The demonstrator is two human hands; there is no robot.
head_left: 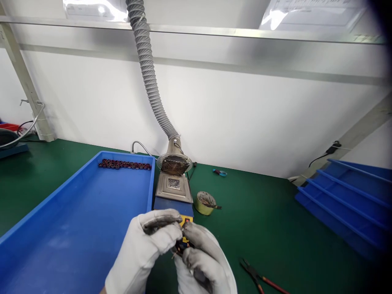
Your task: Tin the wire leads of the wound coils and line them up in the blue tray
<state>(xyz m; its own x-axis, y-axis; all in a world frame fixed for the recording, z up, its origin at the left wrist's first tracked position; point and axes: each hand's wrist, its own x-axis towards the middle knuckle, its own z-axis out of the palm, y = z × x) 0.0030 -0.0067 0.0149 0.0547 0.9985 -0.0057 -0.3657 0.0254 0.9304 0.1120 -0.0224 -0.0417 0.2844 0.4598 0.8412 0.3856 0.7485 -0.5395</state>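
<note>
Head view: both gloved hands meet low at centre, left hand and right hand pinching a small dark part between their fingers, just in front of the solder pot. Pliers lie on the desk, right.

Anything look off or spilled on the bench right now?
Nothing stands out. Both gloved hands, left hand and right hand, pinch a small dark part in front of the solder pot. Pliers lie flat on the green mat.
</note>
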